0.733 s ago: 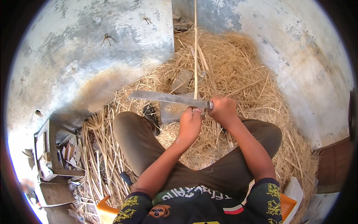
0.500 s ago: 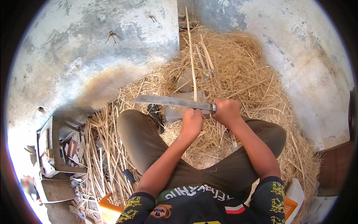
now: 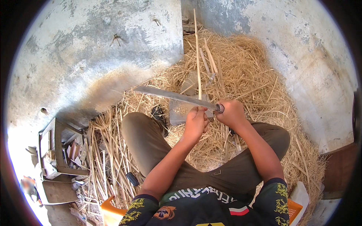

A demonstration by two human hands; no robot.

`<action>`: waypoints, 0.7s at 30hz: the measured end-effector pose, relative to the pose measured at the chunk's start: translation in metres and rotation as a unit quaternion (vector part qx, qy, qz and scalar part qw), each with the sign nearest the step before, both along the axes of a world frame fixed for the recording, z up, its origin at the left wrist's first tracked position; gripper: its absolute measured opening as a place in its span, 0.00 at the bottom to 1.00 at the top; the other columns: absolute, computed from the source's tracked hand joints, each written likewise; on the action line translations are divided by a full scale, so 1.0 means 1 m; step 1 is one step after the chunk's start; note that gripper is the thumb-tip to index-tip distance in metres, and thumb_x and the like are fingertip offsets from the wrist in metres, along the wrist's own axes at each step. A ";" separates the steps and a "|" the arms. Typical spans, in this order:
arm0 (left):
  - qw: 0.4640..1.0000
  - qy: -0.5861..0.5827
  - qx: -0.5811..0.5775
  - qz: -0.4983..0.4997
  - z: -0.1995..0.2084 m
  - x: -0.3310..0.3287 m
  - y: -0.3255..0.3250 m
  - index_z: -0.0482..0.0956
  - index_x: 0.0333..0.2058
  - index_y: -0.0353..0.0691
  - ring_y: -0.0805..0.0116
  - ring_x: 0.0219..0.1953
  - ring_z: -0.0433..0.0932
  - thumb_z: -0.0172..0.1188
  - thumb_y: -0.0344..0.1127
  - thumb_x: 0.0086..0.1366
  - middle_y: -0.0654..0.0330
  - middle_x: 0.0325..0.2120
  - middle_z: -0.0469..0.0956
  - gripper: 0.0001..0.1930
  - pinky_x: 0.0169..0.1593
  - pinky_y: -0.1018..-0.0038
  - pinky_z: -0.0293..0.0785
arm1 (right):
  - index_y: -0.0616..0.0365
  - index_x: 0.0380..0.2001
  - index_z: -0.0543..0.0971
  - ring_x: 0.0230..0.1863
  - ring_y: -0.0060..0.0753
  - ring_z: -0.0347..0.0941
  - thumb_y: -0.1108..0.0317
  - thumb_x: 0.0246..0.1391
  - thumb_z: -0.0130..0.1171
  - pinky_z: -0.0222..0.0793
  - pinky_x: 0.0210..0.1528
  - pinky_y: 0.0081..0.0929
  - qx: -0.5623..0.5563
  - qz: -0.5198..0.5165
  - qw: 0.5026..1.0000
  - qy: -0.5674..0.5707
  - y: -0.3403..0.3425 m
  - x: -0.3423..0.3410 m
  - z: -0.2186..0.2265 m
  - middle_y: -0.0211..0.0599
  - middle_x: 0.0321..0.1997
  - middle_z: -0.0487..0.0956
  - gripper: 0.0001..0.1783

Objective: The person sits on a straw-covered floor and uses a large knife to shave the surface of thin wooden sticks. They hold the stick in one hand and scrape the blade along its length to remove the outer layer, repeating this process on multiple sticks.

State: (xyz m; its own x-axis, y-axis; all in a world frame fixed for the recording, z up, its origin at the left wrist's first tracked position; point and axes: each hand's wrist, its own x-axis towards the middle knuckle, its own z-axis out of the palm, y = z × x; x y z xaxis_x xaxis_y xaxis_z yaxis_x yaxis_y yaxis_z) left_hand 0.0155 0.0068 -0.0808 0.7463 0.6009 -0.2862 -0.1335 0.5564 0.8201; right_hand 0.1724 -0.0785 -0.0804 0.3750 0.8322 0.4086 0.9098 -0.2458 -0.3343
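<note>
My right hand [image 3: 231, 113] is closed round the handle of a machete. Its long grey blade [image 3: 166, 94] points left and slightly away from me, passing over a thin pale bamboo strip [image 3: 197, 49]. The strip runs away from me toward the wall corner. Just below the blade, my left hand [image 3: 195, 123] is closed with the strip's near end at its fingers; the grip itself is partly hidden. Under the blade and beside my left hand lies a flat greyish block [image 3: 177, 113], between my bent legs.
Heaped straw-like shavings [image 3: 241, 64] surround me, with loose strips [image 3: 210, 56] beyond the block. Long split sticks [image 3: 107, 150] and a small dark object [image 3: 132, 179] lie left. A wooden frame [image 3: 58, 150] with scraps stands further left. Worn walls [image 3: 94, 49] enclose the far side.
The machete has tilted, its tip moving farther from me, and its blade looks narrower. The bamboo strip has shifted slightly right. Both hands stay close together.
</note>
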 end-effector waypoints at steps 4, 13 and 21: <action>0.999 0.000 -0.042 -0.011 0.013 -0.003 -0.013 0.67 0.42 0.39 0.81 0.15 0.54 0.48 0.33 0.72 0.70 0.19 0.59 0.05 0.17 0.78 0.46 | 0.54 0.20 0.81 0.24 0.51 0.78 0.63 0.40 0.65 0.75 0.29 0.44 -0.035 -0.033 0.999 -0.024 0.004 0.014 0.001 0.44 0.21 0.79 0.08; 0.996 0.001 -0.083 -0.035 0.020 -0.011 -0.013 0.68 0.39 0.40 0.82 0.14 0.53 0.46 0.33 0.73 0.70 0.19 0.60 0.04 0.16 0.79 0.44 | 0.54 0.20 0.78 0.23 0.51 0.78 0.65 0.40 0.66 0.73 0.27 0.44 -0.006 -0.020 0.998 -0.059 0.001 0.014 0.006 0.42 0.19 0.78 0.08; 0.994 0.007 -0.103 -0.035 0.021 -0.016 -0.011 0.67 0.38 0.42 0.82 0.14 0.53 0.47 0.34 0.73 0.70 0.20 0.60 0.04 0.16 0.79 0.45 | 0.54 0.21 0.78 0.23 0.50 0.78 0.63 0.40 0.65 0.73 0.28 0.46 -0.057 -0.071 0.993 -0.078 0.002 0.015 0.002 0.42 0.20 0.79 0.08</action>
